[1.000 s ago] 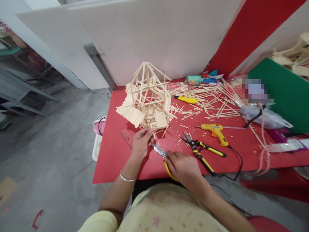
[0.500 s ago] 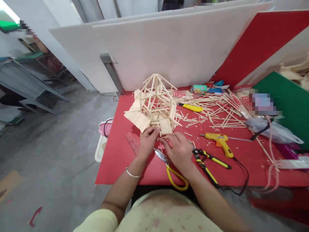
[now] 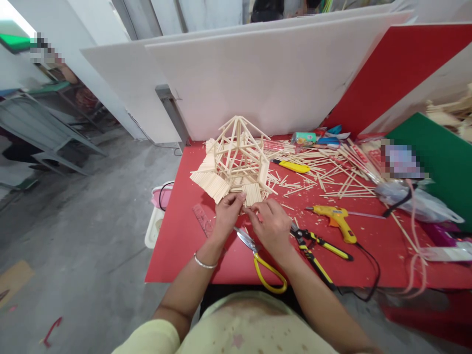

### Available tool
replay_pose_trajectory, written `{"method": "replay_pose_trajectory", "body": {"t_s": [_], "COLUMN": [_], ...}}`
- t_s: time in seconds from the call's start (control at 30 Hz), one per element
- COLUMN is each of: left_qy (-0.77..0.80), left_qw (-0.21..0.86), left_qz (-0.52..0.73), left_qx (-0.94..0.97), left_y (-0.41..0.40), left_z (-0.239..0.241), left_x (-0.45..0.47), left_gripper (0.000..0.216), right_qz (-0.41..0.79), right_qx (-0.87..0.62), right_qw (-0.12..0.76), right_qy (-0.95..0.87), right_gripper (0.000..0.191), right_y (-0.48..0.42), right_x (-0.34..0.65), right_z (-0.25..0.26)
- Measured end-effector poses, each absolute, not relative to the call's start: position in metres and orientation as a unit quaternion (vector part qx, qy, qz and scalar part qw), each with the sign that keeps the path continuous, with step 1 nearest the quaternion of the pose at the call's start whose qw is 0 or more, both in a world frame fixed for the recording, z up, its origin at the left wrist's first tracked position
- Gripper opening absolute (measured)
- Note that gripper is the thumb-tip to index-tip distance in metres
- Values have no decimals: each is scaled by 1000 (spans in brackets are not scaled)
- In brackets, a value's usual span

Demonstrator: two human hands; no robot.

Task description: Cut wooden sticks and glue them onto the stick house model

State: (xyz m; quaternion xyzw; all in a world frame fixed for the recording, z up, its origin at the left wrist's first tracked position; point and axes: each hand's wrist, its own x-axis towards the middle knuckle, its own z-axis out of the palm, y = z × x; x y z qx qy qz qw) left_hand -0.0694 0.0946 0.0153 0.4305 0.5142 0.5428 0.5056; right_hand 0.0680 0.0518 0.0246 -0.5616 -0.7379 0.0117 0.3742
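Note:
A pavilion-like frame model (image 3: pixel 239 147) of thin wooden sticks stands on the red tabletop (image 3: pixel 177 255), with fan-like panels of sticks at its left. A small square stick panel (image 3: pixel 252 195) lies at its near side. Just in front of it, my left hand (image 3: pixel 229 211) is closed in a pinch at what looks like a thin wooden stick, mostly hidden by the fingers. My right hand (image 3: pixel 272 223) pinches close beside it, fingertips nearly meeting the left ones. Yellow-handled scissors (image 3: pixel 267 270) lie below my hands, blades pointing up between the wrists.
Right of my hands lie black-and-yellow pliers (image 3: pixel 313 246) and a yellow glue gun (image 3: pixel 337 216) with its cord. A yellow utility knife (image 3: pixel 293 166) and many loose sticks (image 3: pixel 342 182) lie behind. A clear ruler (image 3: pixel 202 219) is at left. White boards (image 3: pixel 258 73) stand behind the table.
The view has tilted slightly, so the scene sits a little lower. Both hands keep their pinch at the model's near edge, with only a slight shift of the right fingers.

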Motion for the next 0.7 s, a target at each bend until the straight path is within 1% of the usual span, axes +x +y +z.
{"method": "replay_pose_trajectory", "body": {"t_s": [0.47, 0.7], "left_qy": [494, 496], "left_qw": [548, 539], "left_qz": [556, 557], "left_qx": [382, 391], "left_y": [98, 96], "left_z": [7, 10], "left_x": [-66, -65], "left_gripper": [47, 49], "right_qz": [17, 17], "right_qx": [-566, -568], "right_qw": [375, 375], "right_qy": [-733, -732], "right_gripper": [20, 20], "right_y": [54, 55], "right_x": [69, 69], "right_z": [24, 24]}}
